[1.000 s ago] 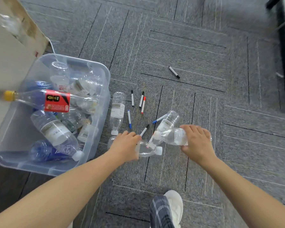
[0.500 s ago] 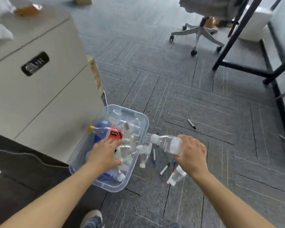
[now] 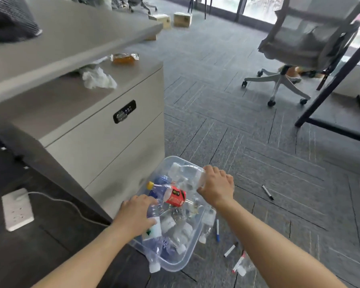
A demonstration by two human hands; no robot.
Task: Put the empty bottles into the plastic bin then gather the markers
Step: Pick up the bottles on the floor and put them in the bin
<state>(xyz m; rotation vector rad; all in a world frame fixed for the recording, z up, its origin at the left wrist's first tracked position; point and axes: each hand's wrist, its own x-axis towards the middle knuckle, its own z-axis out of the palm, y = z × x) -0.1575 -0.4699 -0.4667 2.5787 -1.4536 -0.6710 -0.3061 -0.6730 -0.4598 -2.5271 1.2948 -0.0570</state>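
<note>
Grey carpet floor [image 3: 320, 204], nearest strip, shows what is left to do. One floor bottle [image 3: 244, 268] lies half hidden by the right forearm. A red marker [image 3: 238, 265] touches or crosses it, cannot tell which. White-barrel marker [image 3: 230, 250] and blue marker [image 3: 217, 230] lie just beyond, loose and ungathered. A second floor bottle [image 3: 207, 227] lies just beside the right wall of the plastic bin [image 3: 173, 270], cap toward the viewer, long axis near-to-far.

The bin holds a heap of bottles, so I judge the bottle stage mostly done. A red-label bottle [image 3: 175, 197] sits on top, yellow cap pointing left.

Left grip [image 3: 136, 215] curls round a white-label bottle [image 3: 153, 228] over the bin's left side. Its long axis runs near-to-far; the cap end looks nearest, not certain. Right grip [image 3: 215, 186] curls round the base of a clear bottle [image 3: 185, 173] over the bin's far end. Its cap points left, long axis roughly left-right, about level. Both need dropping in, by my read.

Black marker [image 3: 267, 192] lies well apart to the right of the bin, slanted. That makes four markers visible, marker stage not begun. Drawer cabinet [image 3: 112, 142] stands just behind the bin, office chair [image 3: 283, 65] farthest.
</note>
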